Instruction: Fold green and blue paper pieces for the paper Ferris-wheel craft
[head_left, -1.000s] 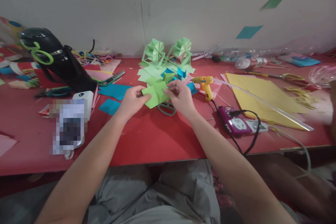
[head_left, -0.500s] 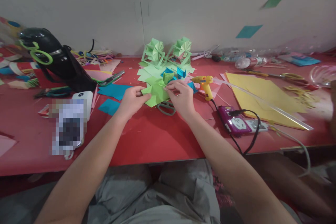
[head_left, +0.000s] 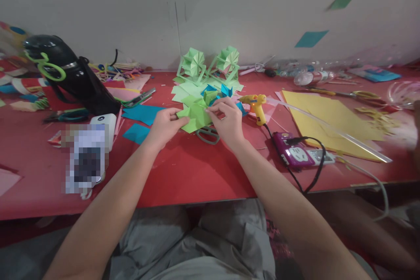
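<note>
A bright green folded paper piece (head_left: 197, 113) is held between my two hands above the red table. My left hand (head_left: 166, 127) pinches its left corner between thumb and fingers. My right hand (head_left: 228, 120) is closed in a pinch at the paper's right side, thumb and fingertips on a fold. Partly under the paper lie scissors (head_left: 208, 135), only their dark handles showing. Blue folded paper (head_left: 226, 91) sits just behind my right hand. Pale green paper sheets (head_left: 187, 92) lie farther back, with two pale green folded paper models (head_left: 193, 63) standing on them.
On the right are a yellow glue gun (head_left: 257, 107), a purple power strip (head_left: 293, 151) with cables, and yellow paper (head_left: 328, 122). To the left stand a black bottle (head_left: 70, 72), a phone (head_left: 87, 157) and blue sheets (head_left: 144, 115). A wall (head_left: 131, 8) closes off the back.
</note>
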`<state>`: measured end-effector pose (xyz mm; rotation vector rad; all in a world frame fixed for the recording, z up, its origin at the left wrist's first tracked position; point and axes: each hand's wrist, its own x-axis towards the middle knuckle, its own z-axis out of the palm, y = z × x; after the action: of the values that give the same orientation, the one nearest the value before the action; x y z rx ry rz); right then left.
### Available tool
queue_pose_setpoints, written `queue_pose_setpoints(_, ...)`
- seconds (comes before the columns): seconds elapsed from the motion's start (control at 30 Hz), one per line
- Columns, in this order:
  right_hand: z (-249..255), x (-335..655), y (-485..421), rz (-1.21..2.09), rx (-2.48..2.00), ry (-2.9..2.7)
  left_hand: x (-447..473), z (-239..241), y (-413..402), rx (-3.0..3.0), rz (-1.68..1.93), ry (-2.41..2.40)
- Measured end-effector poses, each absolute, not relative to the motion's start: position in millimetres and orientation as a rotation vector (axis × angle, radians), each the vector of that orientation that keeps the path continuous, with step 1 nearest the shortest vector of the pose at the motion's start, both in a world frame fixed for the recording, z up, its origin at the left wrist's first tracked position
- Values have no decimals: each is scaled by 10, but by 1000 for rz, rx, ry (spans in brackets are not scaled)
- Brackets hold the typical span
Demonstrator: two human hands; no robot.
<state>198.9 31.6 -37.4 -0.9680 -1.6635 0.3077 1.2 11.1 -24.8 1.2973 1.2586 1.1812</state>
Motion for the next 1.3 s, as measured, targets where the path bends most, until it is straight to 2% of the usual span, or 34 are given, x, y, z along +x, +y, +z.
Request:
queue_pose_setpoints(0.2, -358, 1983, 300, 345, -958, -1666, 15, -222, 94, 1308, 1161, 1278)
queue_pose_setpoints(0.57, -320, 1953, 256, 699, -939, -1762, -46, -234, 139, 1543, 1216, 1309)
queue_pose_setpoints(0.77, -387, 1905, 220, 431, -792, -2062, 4, -246, 136, 1594, 1226, 1312)
queue_pose_setpoints(1.0, -402, 1910, 227, 223, -833, -2147, 84, -207, 84, 1191, 1173, 1111)
queue_pose_setpoints(1.3, -355, 1932, 236, 31, -790, -2254, 58, -122, 93, 992, 1123, 1100)
